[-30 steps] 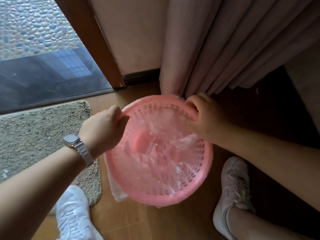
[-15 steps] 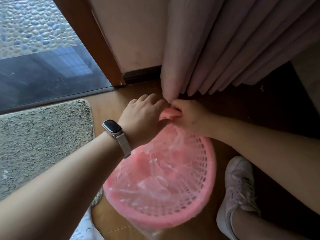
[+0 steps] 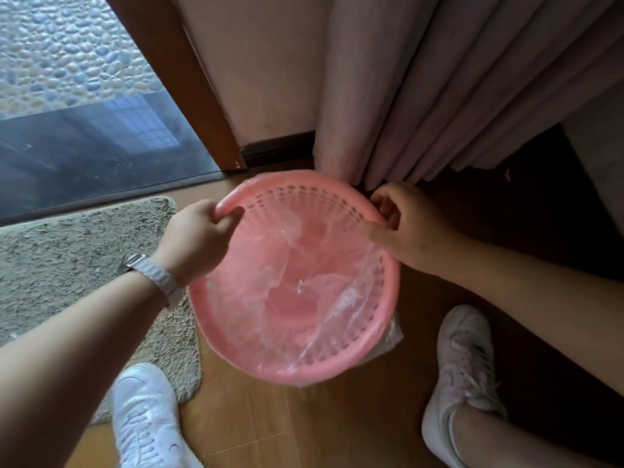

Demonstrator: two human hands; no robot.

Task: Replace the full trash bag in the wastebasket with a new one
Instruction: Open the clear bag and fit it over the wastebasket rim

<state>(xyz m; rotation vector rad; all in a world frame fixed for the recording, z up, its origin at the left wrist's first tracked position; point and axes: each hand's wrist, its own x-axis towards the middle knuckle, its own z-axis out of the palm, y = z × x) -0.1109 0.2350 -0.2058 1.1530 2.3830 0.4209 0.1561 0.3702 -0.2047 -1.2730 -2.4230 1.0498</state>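
Pink plastic: the wastebasket [image 3: 388, 292], perforated wall, stands on the wooden floor [image 3: 263, 417] between two white shoes.
Writing: no readable brand or label anywhere.
Liner: a clear trash bag [image 3: 270, 265] lies crumpled inside the wastebasket; a corner sticks out past the near-right rim.
Left grip: the left hand [image 3: 196, 241] is closed on the wastebasket's far-left rim, watch on the wrist.
Right grip: the right hand [image 3: 405, 228] pinches the far-right rim and film; some fingertips hidden.
Hard to see: the wastebasket's outer wall and base.
Around: curtain [image 3: 422, 89] just beyond the wastebasket, rug [image 3: 67, 258] to its left, glass door [image 3: 84, 96] beyond that.
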